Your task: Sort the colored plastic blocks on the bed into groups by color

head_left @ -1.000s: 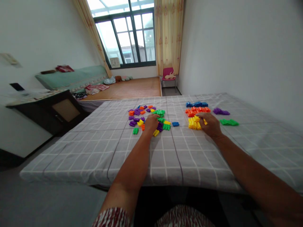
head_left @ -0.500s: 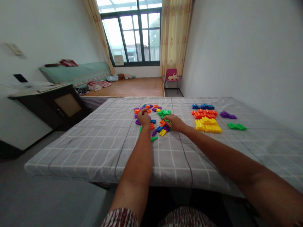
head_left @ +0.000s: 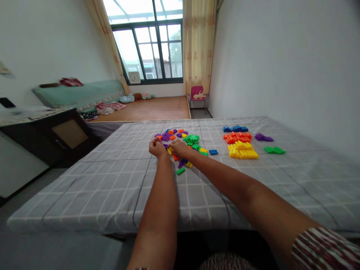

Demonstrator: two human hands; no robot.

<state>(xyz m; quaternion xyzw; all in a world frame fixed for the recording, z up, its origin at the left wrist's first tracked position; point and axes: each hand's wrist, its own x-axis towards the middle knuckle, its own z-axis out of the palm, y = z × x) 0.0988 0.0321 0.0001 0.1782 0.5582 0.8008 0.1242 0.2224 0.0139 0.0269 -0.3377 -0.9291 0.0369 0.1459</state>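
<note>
My left hand (head_left: pixel 157 147) is at the left edge of a loose heap of small, mixed-colour plastic pieces, its fingers curled together. What they hold, if anything, is hidden. Close beside it, my right hand (head_left: pixel 180 148) reaches into the heap, fingers bent down by a yellow piece (head_left: pixel 170 150); its grip is too small to make out. Purple pieces (head_left: pixel 166 137) lie beyond the hands, and a green pile (head_left: pixel 192 139) sits just past the right hand. A pair of blue pieces (head_left: pixel 213 152) lies right of the heap, and a single green piece (head_left: pixel 180 171) nearer me.
Sorted piles stand to the right: blue (head_left: pixel 235 128), orange (head_left: pixel 237 137) and yellow (head_left: pixel 243 150), with smaller purple (head_left: pixel 263 137) and green (head_left: pixel 274 150) groups beyond. A checked grey cloth (head_left: pixel 112 187) covers the table. A bed (head_left: pixel 146 108) and a pink chair (head_left: pixel 197 91) are behind.
My right hand has moved left, close to my left hand. A blue pair now lies apart at the heap's right, and yellow and green pieces there have come into sight. The view has shifted slightly.
</note>
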